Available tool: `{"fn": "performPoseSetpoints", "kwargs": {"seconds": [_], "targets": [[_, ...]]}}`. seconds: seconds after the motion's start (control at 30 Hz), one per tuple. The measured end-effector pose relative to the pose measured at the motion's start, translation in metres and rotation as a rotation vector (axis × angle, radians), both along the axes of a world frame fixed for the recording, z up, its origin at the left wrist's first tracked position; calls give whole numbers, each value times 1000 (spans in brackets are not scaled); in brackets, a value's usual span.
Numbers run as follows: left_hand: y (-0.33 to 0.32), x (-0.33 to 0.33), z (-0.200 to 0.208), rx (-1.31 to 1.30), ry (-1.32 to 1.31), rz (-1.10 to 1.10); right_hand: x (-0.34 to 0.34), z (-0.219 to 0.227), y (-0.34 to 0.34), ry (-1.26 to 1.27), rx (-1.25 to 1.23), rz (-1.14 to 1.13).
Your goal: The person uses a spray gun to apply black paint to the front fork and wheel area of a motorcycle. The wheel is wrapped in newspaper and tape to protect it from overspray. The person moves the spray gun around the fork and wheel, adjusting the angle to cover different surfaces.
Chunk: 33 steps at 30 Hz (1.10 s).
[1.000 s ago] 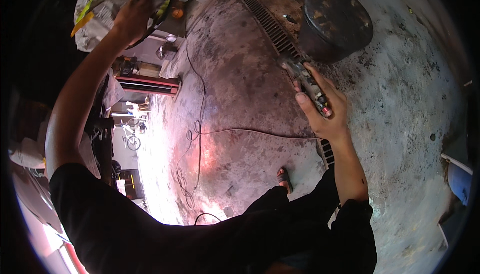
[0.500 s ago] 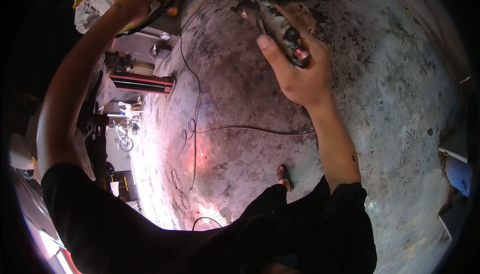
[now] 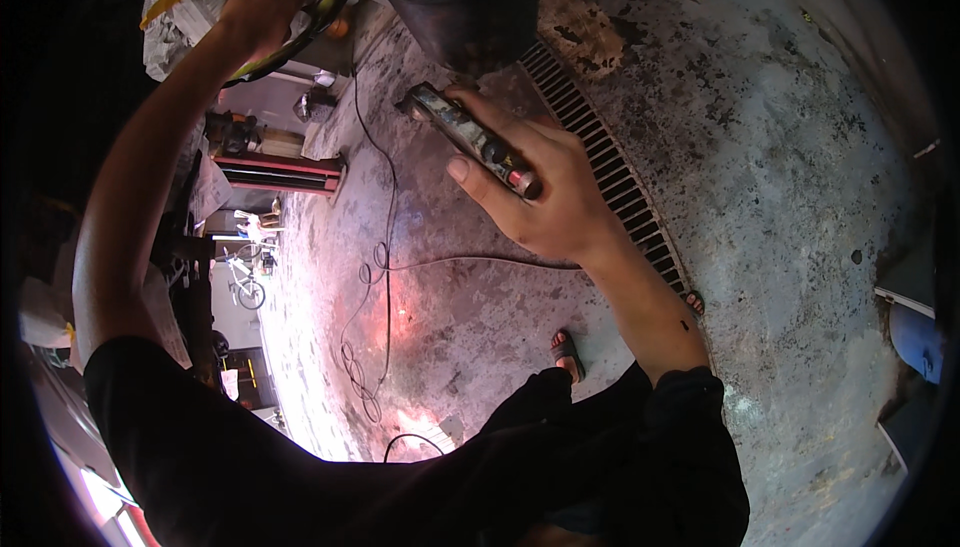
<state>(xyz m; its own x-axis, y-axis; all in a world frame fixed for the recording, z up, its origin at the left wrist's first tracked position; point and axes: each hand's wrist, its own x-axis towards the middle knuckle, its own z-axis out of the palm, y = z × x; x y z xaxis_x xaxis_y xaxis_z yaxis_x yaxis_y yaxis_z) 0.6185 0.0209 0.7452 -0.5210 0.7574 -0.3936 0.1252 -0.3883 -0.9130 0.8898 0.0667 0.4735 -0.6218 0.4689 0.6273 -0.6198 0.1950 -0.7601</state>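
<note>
My right hand [image 3: 550, 182] is wrapped round a worn, paint-stained spray gun [image 3: 465, 132], its knobs toward my palm. A black lidded cup [image 3: 450, 17] appears to rise from the gun; their joint is hard to make out. The gun's front points forward and left. My left hand [image 3: 265, 12] reaches far left with fingers apart over a rounded thing covered in crumpled paper [image 3: 190, 17] with yellow tape. Its dark rim [image 3: 320, 27] curves beneath the hand. The fingertips lie close to the picture's top edge, so their contact is unclear.
A thin dark hose [image 3: 480, 257] runs from behind my right wrist across the stained concrete floor [image 3: 780, 177] and loops at left. A slotted drain grate [image 3: 620, 177] passes under my right arm. A red-edged stand [image 3: 280, 172] and bicycle [image 3: 245, 277] are at left.
My right hand has swung left and slightly down with the spray gun, bringing the black cup into clearer view and uncovering the drain grate. My left hand has shifted only slightly.
</note>
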Motion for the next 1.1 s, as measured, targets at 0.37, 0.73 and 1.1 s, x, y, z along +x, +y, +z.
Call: {"fn": "performPoseSetpoints", "kwargs": {"seconds": [0.37,0.73,1.1], "targets": [[-7,-21,3,-19,-36,-81,-45,2,16,139,-40,-264],[-1,-15,2,-37,40,-3,-88,35,6,6,-100,-310],[0,-5,-4,-29,35,78,-69,33,-31,-46,-13,-200]]}}
